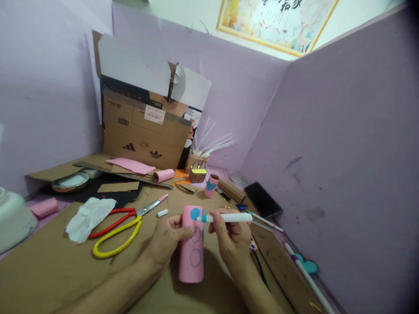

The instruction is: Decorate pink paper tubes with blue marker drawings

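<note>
- On the cardboard work surface (49,270): left hand (168,237) clasps upright pink tube (191,261).
- Right hand (231,235) pinches marker (225,217), tip at filled blue dot (195,213).
- Two lower circles (195,257) only outlined; colouring judged about one-third done.

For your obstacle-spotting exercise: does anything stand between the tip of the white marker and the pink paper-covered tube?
Nothing visible does. The right hand holds the white marker with its blue tip right at the pink paper-covered tube, beside a filled blue circle. The left hand grips the tube's left side, clear of the tip.
</note>
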Available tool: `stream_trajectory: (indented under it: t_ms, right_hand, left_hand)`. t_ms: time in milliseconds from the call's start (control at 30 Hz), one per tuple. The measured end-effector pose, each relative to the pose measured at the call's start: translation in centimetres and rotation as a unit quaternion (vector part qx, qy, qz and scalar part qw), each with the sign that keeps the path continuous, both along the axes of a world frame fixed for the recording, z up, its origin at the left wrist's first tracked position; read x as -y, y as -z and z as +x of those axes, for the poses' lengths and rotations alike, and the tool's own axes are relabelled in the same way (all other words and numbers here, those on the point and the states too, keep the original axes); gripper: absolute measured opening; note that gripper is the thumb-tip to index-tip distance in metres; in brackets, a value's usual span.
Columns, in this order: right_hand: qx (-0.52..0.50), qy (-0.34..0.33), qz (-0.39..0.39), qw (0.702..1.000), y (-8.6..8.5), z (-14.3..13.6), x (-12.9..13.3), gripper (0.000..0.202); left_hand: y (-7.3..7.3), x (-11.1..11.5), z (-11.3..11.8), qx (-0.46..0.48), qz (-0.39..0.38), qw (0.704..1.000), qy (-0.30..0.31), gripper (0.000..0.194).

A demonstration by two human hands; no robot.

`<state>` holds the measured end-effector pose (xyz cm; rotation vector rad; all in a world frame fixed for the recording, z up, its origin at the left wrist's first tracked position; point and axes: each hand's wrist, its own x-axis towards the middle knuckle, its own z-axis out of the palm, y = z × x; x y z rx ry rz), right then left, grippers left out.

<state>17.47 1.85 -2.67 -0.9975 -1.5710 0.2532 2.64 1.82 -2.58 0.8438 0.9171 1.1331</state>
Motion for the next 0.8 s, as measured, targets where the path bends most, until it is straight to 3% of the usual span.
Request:
stream_trajectory:
  t_ms: [167, 800]
  right_hand:
    - [-0.017, -0.009, -0.023, 1.000, 0.59, -0.02, -0.17, 0.022]
    - [-0.050, 0.033, -0.035, 0.998, -0.29, 0.20, -0.22, 0.034]
  left_hand:
    - [0.04, -0.15, -0.05, -0.001, 0.005, 1.000, 0.005, 0.018]
    - [0.23, 0.08, -0.06, -0.001, 0.001, 1.000, 0.001, 0.014]
